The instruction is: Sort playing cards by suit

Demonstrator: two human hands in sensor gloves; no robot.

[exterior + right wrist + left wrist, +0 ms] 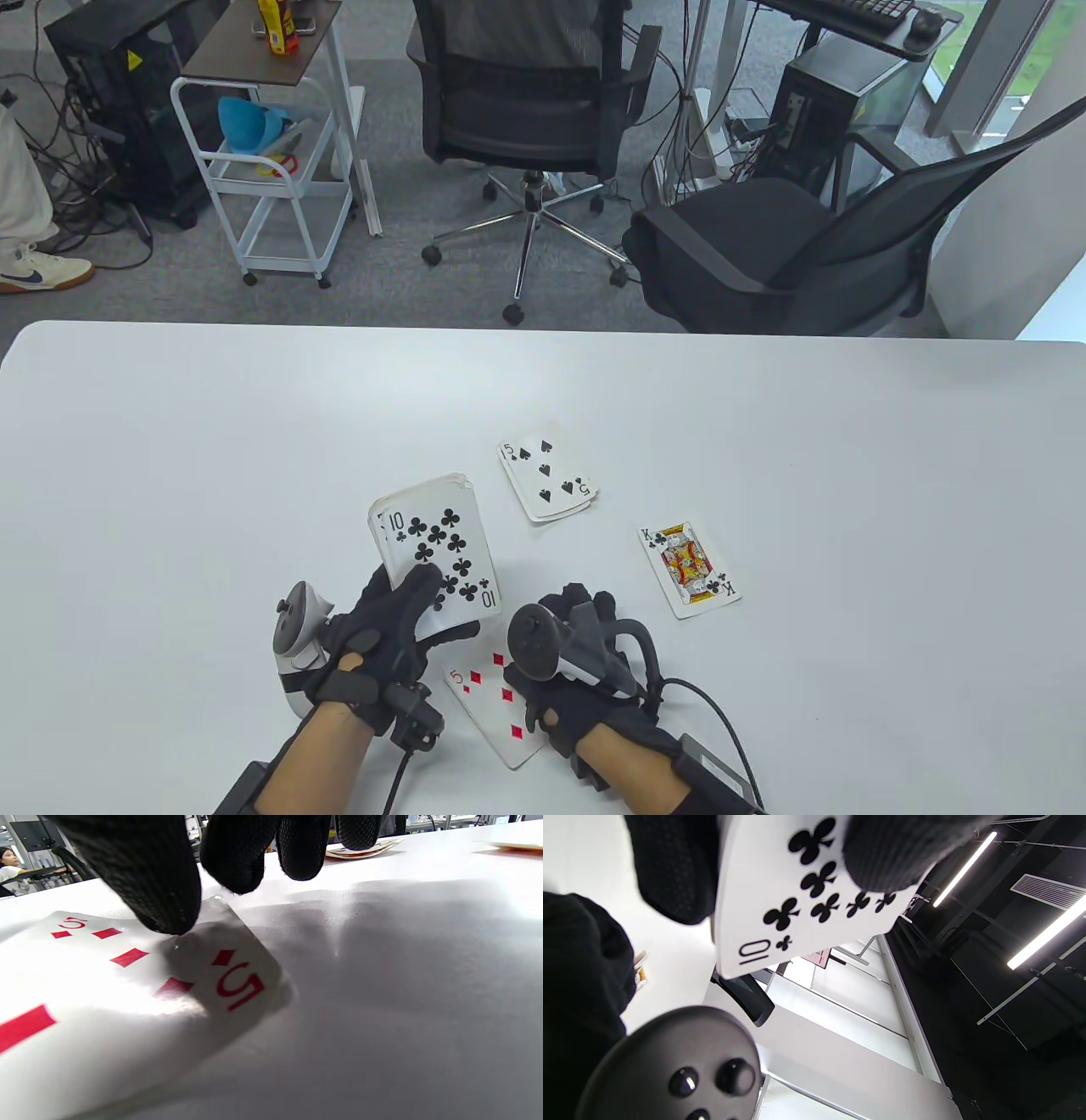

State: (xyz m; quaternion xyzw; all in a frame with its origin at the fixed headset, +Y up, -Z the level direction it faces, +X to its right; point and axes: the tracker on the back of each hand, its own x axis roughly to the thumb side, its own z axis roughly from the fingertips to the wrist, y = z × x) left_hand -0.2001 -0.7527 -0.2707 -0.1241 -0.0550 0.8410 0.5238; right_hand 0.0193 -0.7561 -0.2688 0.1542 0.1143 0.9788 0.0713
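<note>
Item 1. Left hand [386, 641]: grip pinching a held deck [437, 552], ten of clubs uppermost, face up. Thumb lies across the card's face, fingers behind; the left wrist view shows the same ten clamped between gloved digits. Deck is raised off the worktop [170, 475], its long axis running away from the person.

Item 2. Right hand [585, 679]: palm down over the five of diamonds [492, 700], which lies flat and face up on the worktop just in front of the person. In the right wrist view one fingertip [165, 906] presses on the card near its far edge; the other fingers hang just above the surface beyond it, not closed on anything.

Item 3. Spade pile [547, 482], five of spades on top, lying beyond the right hand, toward the worktop's middle.

Item 4. King of clubs [689, 569], single card, to the right of the spade pile and apart from it.

Key relation: the five of diamonds sits directly under the right hand, between the two wrists, long axis slanting from near right to far left. The right hand is the nearer. Judgement: this card starts a diamond place; releasing it calls only for a lift of the fingertip, after which the ten of clubs probably goes right, toward the king.
</note>
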